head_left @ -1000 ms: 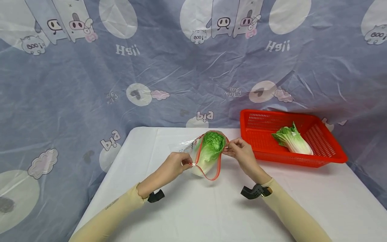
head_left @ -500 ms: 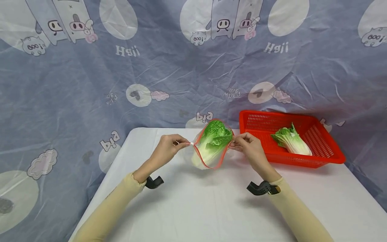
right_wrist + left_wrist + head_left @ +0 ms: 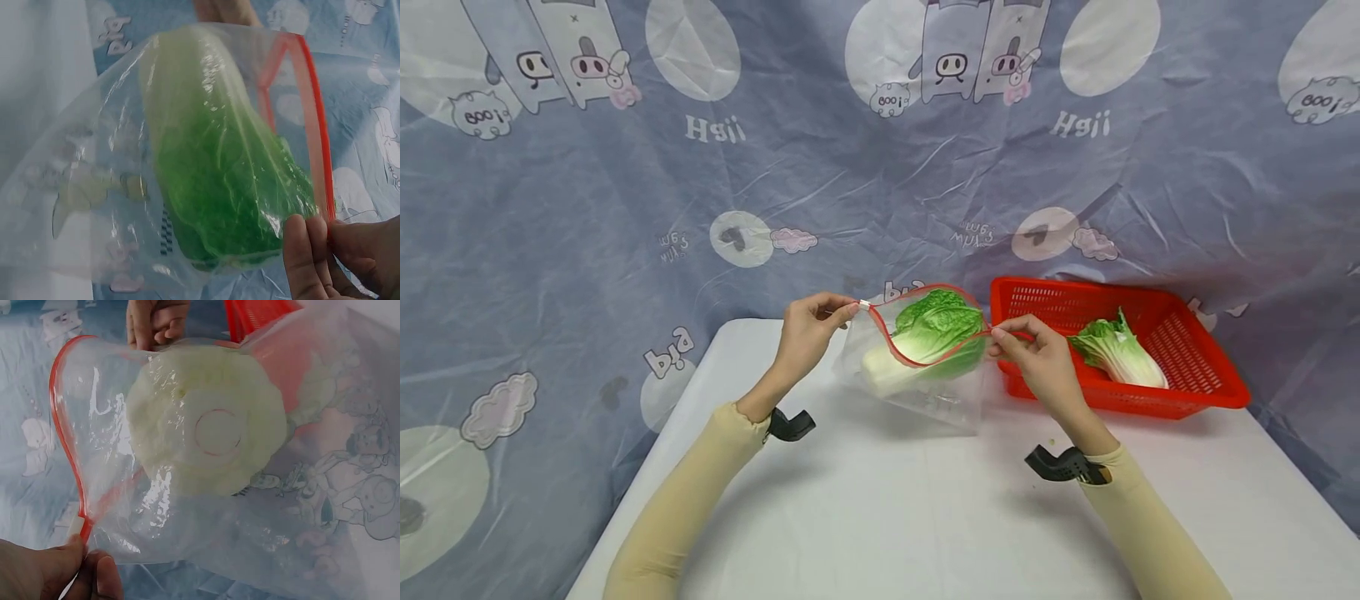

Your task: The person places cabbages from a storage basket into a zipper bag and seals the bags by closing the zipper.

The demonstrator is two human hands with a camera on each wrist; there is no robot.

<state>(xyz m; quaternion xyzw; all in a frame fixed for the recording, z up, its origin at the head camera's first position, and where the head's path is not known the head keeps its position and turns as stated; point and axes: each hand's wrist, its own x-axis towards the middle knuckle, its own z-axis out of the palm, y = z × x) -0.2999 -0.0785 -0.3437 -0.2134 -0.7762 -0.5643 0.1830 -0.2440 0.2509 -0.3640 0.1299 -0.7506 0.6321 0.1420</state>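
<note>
1. Left hand raised, from below the level of the right hand a second ago to slightly above it now.
2. Hands farther apart; right hand shifted rightward.
3. Red rim of the bag higher in head view, spread wider sideways.
4. Bag's clear body now visible below the rim.
5. Cabbage higher, tipped nearer sideways, leafy end right.
</note>
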